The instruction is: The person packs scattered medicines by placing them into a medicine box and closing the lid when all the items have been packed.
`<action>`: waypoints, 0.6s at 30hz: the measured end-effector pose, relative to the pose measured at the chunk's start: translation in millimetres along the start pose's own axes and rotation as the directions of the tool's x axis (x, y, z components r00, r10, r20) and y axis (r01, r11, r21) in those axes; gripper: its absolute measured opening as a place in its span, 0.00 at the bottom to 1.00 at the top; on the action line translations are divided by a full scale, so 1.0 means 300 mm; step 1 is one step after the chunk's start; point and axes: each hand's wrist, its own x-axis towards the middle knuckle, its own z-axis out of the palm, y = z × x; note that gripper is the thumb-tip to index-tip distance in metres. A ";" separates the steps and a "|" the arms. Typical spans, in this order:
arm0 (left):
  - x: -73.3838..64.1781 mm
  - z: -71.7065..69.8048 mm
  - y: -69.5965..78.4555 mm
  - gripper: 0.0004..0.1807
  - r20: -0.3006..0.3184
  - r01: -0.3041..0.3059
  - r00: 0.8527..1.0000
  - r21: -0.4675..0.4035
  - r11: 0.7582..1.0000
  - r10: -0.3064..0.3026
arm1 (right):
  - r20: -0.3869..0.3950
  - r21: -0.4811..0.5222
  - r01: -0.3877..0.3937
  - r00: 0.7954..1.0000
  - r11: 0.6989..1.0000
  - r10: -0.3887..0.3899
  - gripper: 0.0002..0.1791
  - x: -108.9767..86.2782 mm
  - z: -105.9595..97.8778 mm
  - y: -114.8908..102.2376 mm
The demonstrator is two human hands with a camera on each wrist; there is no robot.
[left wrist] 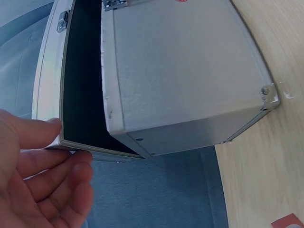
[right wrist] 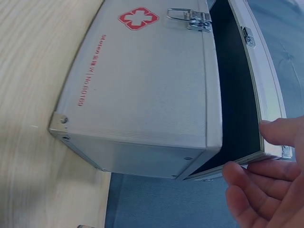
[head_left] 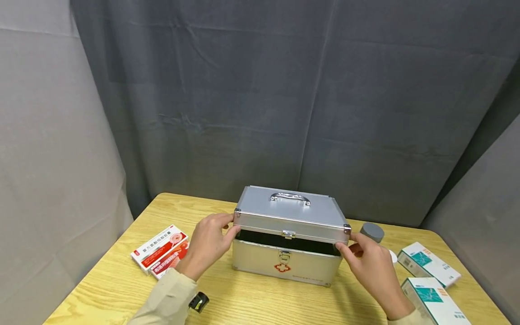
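Note:
A silver metal first-aid case (head_left: 260, 258) with a red cross emblem (head_left: 282, 267) stands on the table, its lid (head_left: 253, 205) partly raised. A dark gap shows between the lid and the body. My left hand (head_left: 208, 246) pinches the lid's left front corner, thumb on the front edge and fingers at the side. At the right front corner my right hand (head_left: 371, 268) grips the lid the same way. The lid's catch (right wrist: 248, 36) hangs apart from the latch (right wrist: 197, 20) on the body. A chrome handle (head_left: 290, 196) lies on top.
Two red and white medicine boxes (head_left: 160, 245) (head_left: 170, 261) lie left on the wooden table (head_left: 227, 298). On the right are two white and green boxes (head_left: 429, 263) (head_left: 436, 301) and a grey round lid (head_left: 372, 231). A dark curtain (head_left: 243, 113) hangs behind.

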 end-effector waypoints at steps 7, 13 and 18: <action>0.019 -0.009 0.010 0.11 -0.012 -0.001 1.000 -0.014 1.000 0.001 | -0.051 -0.007 0.027 0.998 1.000 -0.028 0.13 0.017 -0.014 -0.012; 0.030 -0.011 0.014 0.12 -0.015 -0.013 1.000 -0.002 1.000 0.013 | -0.083 -0.016 0.042 0.996 0.999 -0.044 0.13 0.027 -0.015 -0.004; 0.035 -0.012 0.013 0.11 -0.029 -0.024 0.999 0.028 0.999 0.025 | -0.092 -0.019 0.072 0.993 0.997 -0.073 0.13 0.034 -0.018 0.004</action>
